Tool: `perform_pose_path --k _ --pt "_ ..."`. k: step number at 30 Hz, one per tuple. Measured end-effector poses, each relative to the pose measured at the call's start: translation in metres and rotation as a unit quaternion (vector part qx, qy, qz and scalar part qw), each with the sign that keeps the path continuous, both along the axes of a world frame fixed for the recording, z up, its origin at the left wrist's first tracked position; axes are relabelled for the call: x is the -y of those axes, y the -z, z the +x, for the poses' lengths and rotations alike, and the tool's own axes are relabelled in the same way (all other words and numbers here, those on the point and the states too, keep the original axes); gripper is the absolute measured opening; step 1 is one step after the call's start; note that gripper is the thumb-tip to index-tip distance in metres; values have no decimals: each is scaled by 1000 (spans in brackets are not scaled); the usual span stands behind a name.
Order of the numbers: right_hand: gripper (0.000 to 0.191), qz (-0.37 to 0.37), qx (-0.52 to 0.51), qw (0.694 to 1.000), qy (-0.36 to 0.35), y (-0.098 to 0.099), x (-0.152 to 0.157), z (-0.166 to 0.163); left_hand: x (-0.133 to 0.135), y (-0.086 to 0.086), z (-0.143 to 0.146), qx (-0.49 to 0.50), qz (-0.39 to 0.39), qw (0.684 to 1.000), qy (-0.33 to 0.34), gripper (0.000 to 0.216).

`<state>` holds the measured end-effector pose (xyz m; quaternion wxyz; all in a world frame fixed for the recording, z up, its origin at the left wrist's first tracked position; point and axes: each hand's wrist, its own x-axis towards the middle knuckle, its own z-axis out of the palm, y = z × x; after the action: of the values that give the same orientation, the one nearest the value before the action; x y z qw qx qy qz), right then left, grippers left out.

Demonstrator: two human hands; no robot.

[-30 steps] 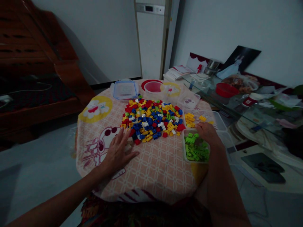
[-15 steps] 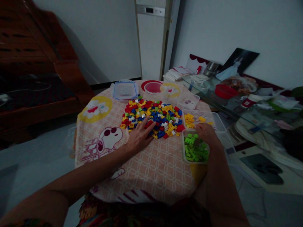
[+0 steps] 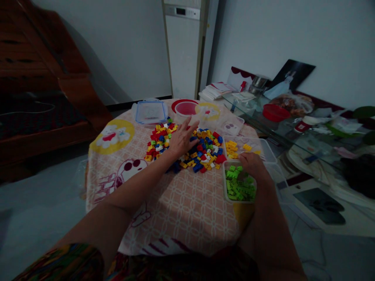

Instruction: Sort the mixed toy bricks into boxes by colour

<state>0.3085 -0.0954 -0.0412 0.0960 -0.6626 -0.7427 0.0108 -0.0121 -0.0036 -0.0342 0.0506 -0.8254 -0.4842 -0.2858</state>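
A heap of small red, blue, yellow, green and white toy bricks lies in the middle of a round table under a cartoon-print cloth. My left hand lies flat on the heap, fingers spread. My right hand rests with curled fingers on the rim of a clear tub of green bricks; I cannot see anything in it. Behind that tub stands a clear tub with yellow bricks.
At the table's far side are a clear box with a blue-edged lid, a red-lidded round tub and an empty clear tub. A cluttered glass table stands to the right, dark wooden furniture to the left.
My left hand has slid from the bare cloth at the near left forward onto the brick heap, pushing into it. My right hand has stayed at the green tub.
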Motion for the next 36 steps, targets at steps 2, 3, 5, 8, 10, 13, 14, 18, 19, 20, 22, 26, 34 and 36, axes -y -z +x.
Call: perform_pose_path --k 2,3,5,8,10,13,14,18,19,20,22,26,34,36 --pt "35 -7 6 1000 9 0 0 0 -6 -4 3 15 -3 1000 -5 74" --pt "35 -10 10 1000 12 0 -1 0 -8 -6 5 24 -4 1000 -8 72" --pt "33 -9 15 1000 11 1 -1 0 -11 -13 9 46 -6 999 -16 62" --pt "33 -2 20 1000 6 3 0 1 -9 -27 15 67 -32 997 -19 44" --pt "34 1 21 1000 6 5 0 1 -3 -34 18 47 -77 996 19 39" --pt "34 8 20 1000 1 7 0 3 9 -36 19 -44 -138 982 117 40" --pt "34 9 20 1000 0 8 -1 3 14 -34 19 -76 -148 976 139 43" --pt "33 7 25 1000 3 8 -1 3 23 -21 21 -158 -158 964 144 60" --pt "33 5 26 1000 3 8 -1 3 23 -18 22 -163 -157 964 138 60" --pt "34 2 27 1000 2 7 -1 3 21 -15 24 -160 -153 966 136 56" --pt "34 -1 27 1000 2 7 0 3 16 -13 26 -134 -145 971 134 43" --pt "33 3 26 1000 1 5 1 2 2 -13 29 -38 -116 987 99 38" --pt "35 -2 32 999 8 6 1 1 4 -24 48 46 -101 984 139 28" --pt "35 5 32 999 3 7 0 1 7 -26 51 27 -123 976 176 26"
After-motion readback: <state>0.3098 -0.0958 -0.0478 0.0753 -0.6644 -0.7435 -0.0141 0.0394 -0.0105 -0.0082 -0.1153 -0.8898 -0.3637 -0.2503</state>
